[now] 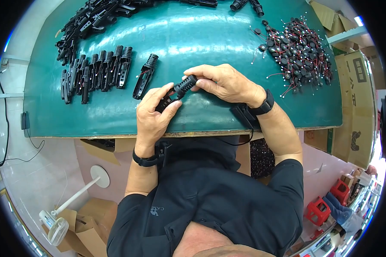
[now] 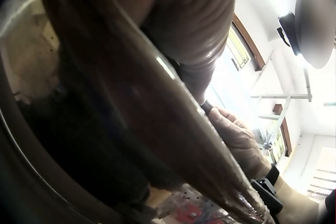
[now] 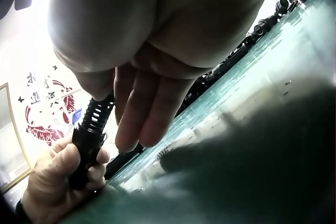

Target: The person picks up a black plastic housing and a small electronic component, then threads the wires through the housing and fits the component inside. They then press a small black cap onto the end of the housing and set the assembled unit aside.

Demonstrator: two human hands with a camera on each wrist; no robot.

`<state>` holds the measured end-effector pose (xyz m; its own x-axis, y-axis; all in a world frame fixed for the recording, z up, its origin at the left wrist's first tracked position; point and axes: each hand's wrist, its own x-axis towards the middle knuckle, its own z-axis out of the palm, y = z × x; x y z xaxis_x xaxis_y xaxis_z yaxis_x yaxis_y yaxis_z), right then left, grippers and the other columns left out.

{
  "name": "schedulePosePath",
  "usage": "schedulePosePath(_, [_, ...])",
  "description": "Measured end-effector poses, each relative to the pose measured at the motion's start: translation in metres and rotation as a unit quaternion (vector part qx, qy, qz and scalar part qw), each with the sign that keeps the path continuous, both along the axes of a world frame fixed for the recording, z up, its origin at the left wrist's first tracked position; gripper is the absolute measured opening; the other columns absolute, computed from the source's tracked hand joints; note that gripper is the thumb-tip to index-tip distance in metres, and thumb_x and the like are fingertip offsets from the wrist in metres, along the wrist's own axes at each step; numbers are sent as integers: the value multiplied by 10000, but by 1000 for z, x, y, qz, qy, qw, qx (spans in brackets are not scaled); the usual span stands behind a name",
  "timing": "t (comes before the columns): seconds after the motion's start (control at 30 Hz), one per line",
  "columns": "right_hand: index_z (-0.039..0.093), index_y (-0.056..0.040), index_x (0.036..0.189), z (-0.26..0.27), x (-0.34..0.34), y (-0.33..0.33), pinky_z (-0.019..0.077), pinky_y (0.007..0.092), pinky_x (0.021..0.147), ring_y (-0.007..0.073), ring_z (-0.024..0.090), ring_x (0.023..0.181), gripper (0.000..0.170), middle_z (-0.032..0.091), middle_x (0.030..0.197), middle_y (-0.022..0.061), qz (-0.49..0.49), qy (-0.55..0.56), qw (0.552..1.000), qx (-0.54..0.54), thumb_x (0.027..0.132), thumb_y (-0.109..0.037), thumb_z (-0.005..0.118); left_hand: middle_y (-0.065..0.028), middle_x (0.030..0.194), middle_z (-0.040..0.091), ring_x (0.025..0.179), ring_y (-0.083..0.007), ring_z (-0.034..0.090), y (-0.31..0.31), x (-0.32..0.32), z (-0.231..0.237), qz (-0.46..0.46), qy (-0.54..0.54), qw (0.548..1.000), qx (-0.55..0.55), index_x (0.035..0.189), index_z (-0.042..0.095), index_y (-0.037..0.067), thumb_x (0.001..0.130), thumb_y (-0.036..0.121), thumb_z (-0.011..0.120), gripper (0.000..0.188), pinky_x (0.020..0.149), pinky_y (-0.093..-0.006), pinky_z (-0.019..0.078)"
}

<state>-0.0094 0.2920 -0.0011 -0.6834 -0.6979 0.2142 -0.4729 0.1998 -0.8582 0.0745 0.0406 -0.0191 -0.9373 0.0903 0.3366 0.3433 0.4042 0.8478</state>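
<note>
Between both hands is a black plastic toy-gun barrel part (image 1: 185,87), with a ribbed, slotted round end pointing up and to the right. My left hand (image 1: 151,115) grips its wider body, thumb on the near side. The right hand (image 1: 225,83) pinches the tip of the ribbed end between thumb and fingers. From the right wrist, the barrel part (image 3: 89,137) shows rows of slots, with the left hand (image 3: 52,174) wrapped round its lower body. A similar black half-shell (image 1: 146,76) lies on the green table just beyond the left hand.
Several more black half-shells (image 1: 101,70) stand in a row at left, below a heap of black toy-gun parts (image 1: 90,23). A pile of small round black parts with red wires (image 1: 298,51) lies at right. The green tabletop (image 1: 193,38) ends at a wooden front edge (image 1: 201,133).
</note>
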Motion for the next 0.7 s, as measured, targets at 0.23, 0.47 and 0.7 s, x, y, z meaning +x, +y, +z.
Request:
schedulePosePath(0.23, [585,-33,1440,0,3,-3,591,358,909,313,750,1081,417,743,1251,139,-5,55,998,15,1026,-44,631,-106,1028,722,890,-197,697,-1,0,1,6,-4,1000,2,1278,733,42,811,69,886,492,795,-305,555])
schedulePosePath(0.47, [475,-32,1543,-4,6,-7,590,381,961,324,732,1121,585,680,1393,149,8,90,996,6,987,14,651,-99,1011,721,886,-183,693,-2,1,-2,20,-8,999,35,1251,736,21,812,79,894,470,788,-296,551])
schedulePosePath(0.7, [201,-82,1679,-5,10,-11,553,399,1073,339,617,1327,884,469,1624,149,43,81,996,1,944,60,670,-92,1011,720,889,-165,693,-3,2,-2,36,-10,998,44,1242,736,11,810,80,901,468,783,-283,551])
